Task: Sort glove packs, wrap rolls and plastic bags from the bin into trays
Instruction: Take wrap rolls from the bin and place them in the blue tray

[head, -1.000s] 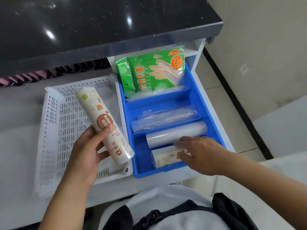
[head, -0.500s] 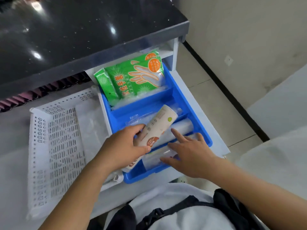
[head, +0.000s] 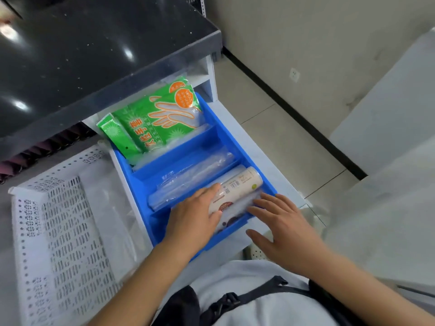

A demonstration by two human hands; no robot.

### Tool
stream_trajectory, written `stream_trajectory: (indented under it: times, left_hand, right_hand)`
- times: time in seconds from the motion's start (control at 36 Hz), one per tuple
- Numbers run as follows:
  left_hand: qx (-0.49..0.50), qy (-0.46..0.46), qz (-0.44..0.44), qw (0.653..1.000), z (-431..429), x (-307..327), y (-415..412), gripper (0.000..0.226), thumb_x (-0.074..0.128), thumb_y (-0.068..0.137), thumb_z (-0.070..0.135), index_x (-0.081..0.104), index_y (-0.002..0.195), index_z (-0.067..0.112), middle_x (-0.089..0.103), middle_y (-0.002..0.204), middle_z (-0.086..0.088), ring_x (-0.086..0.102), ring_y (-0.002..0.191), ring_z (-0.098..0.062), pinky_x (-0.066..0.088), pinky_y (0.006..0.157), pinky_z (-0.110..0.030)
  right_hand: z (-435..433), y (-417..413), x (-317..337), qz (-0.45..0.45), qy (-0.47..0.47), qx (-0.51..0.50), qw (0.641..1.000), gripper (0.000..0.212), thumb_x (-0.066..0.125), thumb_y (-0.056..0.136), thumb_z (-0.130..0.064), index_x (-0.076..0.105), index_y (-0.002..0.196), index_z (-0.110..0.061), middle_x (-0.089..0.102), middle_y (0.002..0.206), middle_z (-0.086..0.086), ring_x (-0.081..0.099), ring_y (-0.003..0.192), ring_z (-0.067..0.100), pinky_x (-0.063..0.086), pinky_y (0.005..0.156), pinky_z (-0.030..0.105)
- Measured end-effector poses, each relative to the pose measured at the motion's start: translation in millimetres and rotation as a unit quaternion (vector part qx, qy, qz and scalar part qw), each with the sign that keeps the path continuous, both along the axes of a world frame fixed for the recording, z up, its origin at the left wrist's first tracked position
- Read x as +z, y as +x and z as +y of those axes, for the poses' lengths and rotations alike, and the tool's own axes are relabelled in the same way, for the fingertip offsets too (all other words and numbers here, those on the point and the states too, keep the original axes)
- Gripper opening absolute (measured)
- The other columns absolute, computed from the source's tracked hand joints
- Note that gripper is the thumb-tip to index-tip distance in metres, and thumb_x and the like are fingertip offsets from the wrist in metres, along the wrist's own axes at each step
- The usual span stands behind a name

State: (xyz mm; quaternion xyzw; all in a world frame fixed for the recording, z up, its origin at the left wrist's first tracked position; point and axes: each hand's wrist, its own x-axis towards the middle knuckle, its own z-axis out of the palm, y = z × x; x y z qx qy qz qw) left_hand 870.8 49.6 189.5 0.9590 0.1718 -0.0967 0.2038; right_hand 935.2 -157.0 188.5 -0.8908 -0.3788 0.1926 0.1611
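Note:
A blue divided tray point(head: 220, 121) sits right of the white perforated bin point(head: 30, 231). Green glove packs point(head: 160, 121) stand in its far compartment. Clear plastic bags point(head: 188, 177) lie in the middle one. A printed white wrap roll point(head: 237, 187) lies in the near compartment on top of clear rolls point(head: 240, 207). My left hand point(head: 193, 217) covers the roll's left end, fingers on its far side and thumb on its near side. My right hand point(head: 282, 227) is spread, its fingertips touching the clear rolls beside the printed roll.
A black counter top point(head: 94, 55) overhangs the far ends of the tray and bin. Something pale and translucent lies in the bin's right part point(head: 113, 208). Tiled floor point(head: 294, 149) drops away right of the shelf edge.
My left hand has carried the printed roll from over the white bin into the tray's near compartment and laid it down. My right hand has drawn back to the tray's near right corner.

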Motion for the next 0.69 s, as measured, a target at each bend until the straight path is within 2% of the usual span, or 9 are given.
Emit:
stream_trajectory:
  times: [0.08, 0.25, 0.39, 0.47, 0.58, 0.69]
  left_hand:
    - [-0.002, 0.002, -0.011, 1.000, -2, -2, -4, 0.063, 0.059, 0.094, 0.039, 0.032, 0.150, 0.036, 0.050, 0.145, 0.011, 0.057, 0.121, -0.015, 0.052, 0.091, -0.033]
    - [-0.022, 0.051, 0.013, 0.998, -1, -6, -2, 0.071, 0.061, 0.091, 0.043, 0.021, 0.150, 0.040, 0.047, 0.146, 0.010, 0.056, 0.119, -0.018, 0.050, 0.090, -0.035]
    - [-0.009, 0.064, 0.032, 0.997, 0, -9, 2, 0.077, 0.068, 0.085, 0.042, 0.023, 0.148, 0.043, 0.049, 0.142, 0.012, 0.058, 0.114, -0.019, 0.049, 0.087, -0.036]
    - [0.000, 0.060, 0.036, 0.998, 1, -11, 1, 0.080, 0.070, 0.084, 0.042, 0.023, 0.149, 0.045, 0.048, 0.142, 0.014, 0.057, 0.115, -0.017, 0.049, 0.087, -0.033]
    - [0.014, 0.055, 0.040, 0.998, 1, -12, 2, 0.082, 0.071, 0.082, 0.046, 0.022, 0.148, 0.048, 0.050, 0.141, 0.015, 0.056, 0.116, -0.017, 0.046, 0.087, -0.031]
    - [0.023, 0.039, 0.048, 0.998, -1, -14, 3, 0.084, 0.071, 0.082, 0.048, 0.019, 0.149, 0.050, 0.044, 0.148, 0.018, 0.049, 0.128, -0.014, 0.044, 0.096, -0.034]
  right_hand:
    - [1, 0, 0, 0.006, 0.014, 0.004, 1.000, 0.050, 0.044, 0.090, -0.056, 0.059, 0.130, -0.030, 0.058, 0.134, -0.011, 0.044, 0.134, 0.014, 0.003, 0.116, 0.026]
    - [-2, 7, 0, 0.015, 0.040, 0.016, 0.999, 0.047, 0.049, 0.091, -0.052, 0.057, 0.132, -0.031, 0.056, 0.139, -0.010, 0.044, 0.135, 0.012, 0.006, 0.118, 0.030]
    - [-3, 14, 1, 0.021, 0.043, 0.064, 0.997, 0.047, 0.048, 0.092, -0.052, 0.054, 0.134, -0.032, 0.052, 0.143, -0.010, 0.039, 0.138, 0.012, 0.001, 0.118, 0.032]
    - [-5, 20, 1, 0.025, 0.070, 0.080, 0.994, 0.046, 0.050, 0.092, -0.049, 0.056, 0.133, -0.030, 0.052, 0.143, -0.008, 0.038, 0.139, 0.015, 0.009, 0.119, 0.033]
    - [-5, 28, 0, 0.038, 0.143, 0.075, 0.986, 0.046, 0.049, 0.091, -0.045, 0.057, 0.132, -0.025, 0.056, 0.139, -0.004, 0.041, 0.137, 0.022, 0.031, 0.115, 0.040]
    - [3, 37, -1, 0.032, 0.146, 0.095, 0.984, 0.049, 0.051, 0.088, -0.043, 0.057, 0.131, -0.022, 0.054, 0.141, 0.000, 0.040, 0.138, 0.026, 0.032, 0.113, 0.046]
